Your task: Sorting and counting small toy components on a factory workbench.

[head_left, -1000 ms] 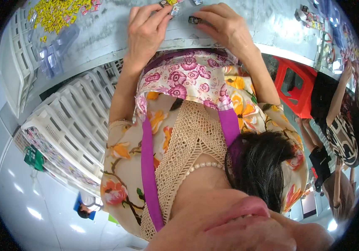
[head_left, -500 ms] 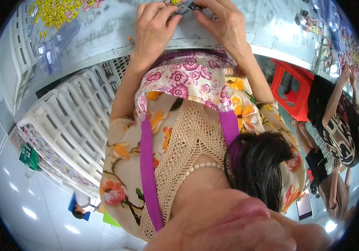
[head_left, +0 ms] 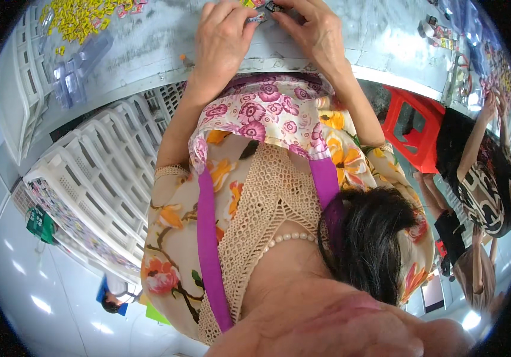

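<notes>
At the top edge of the picture, both my hands work over the pale table [head_left: 291, 50]. My left hand [head_left: 223, 44] is closed, thumb and fingers pinching a small light printed piece [head_left: 258, 18]. Facing it, my right hand [head_left: 317, 34] pinches a small dark piece [head_left: 273, 7] between thumb and fingertips. A little yellow piece [head_left: 252, 3] shows between the hands, cut by the picture's edge; I cannot tell whether it is held or lies on the table. The pieces are too small to name their kind.
A heap of small yellow pieces [head_left: 80, 21] lies at the far left, beside clear plastic trays [head_left: 71, 80]. White plastic crates [head_left: 97, 154] stand at my left. On the right are a red stool [head_left: 413, 128], more small pieces [head_left: 443, 37] and another person's hands [head_left: 492, 104].
My hands have shifted slightly, and the left fingers have turned so the light piece shows more clearly. Both pinches stay closed. The other person's hands have moved a little.
</notes>
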The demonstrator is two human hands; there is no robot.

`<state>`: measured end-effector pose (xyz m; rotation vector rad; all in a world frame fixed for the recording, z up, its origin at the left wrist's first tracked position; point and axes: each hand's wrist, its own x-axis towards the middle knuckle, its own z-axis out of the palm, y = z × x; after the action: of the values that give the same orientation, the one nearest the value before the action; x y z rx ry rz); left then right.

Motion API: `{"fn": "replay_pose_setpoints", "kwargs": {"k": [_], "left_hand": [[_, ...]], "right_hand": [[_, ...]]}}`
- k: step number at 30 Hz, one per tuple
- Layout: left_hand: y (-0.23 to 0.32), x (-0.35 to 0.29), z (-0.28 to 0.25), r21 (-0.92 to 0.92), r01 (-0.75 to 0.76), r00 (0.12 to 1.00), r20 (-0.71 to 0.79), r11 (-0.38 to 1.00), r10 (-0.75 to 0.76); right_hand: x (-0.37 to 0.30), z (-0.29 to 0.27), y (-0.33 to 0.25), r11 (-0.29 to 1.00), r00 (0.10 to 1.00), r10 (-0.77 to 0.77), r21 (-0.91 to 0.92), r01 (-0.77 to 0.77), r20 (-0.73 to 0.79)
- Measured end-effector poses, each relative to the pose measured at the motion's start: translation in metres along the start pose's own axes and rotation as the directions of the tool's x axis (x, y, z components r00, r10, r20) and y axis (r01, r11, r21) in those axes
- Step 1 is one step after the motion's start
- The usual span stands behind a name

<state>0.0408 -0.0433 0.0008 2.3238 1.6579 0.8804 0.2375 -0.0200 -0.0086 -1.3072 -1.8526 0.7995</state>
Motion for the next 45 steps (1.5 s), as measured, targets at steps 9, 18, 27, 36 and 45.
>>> {"fn": "replay_pose_setpoints", "kwargs": {"k": [9,18,27,36,45], "left_hand": [[-0.005,0.005,-0.015,-0.088,-0.063,0.997,0.036,0.994,0.066],[0.000,0.046,-0.041,-0.179,-0.150,0.889,0.406,0.972,0.211],[-0.010,0.038,-0.034,-0.169,-0.188,0.940,0.255,0.968,0.227],[-0.009,0.006,-0.026,-0.230,0.132,0.984,0.151,0.964,-0.099],[-0.002,0.010,-0.025,-0.209,0.029,0.990,0.138,0.977,0.000]], "right_hand": [[0.000,-0.003,-0.002,0.985,0.984,-0.173,-0.028,0.172,-0.042],[-0.001,0.002,-0.008,0.974,0.974,-0.223,-0.053,0.221,-0.041],[0.001,0.001,-0.007,0.970,0.970,-0.240,-0.040,0.238,-0.048],[-0.004,0.001,-0.008,0.996,0.996,-0.092,0.007,0.092,-0.018],[-0.004,0.005,0.000,0.995,1.000,0.016,0.094,-0.018,0.019]]}}
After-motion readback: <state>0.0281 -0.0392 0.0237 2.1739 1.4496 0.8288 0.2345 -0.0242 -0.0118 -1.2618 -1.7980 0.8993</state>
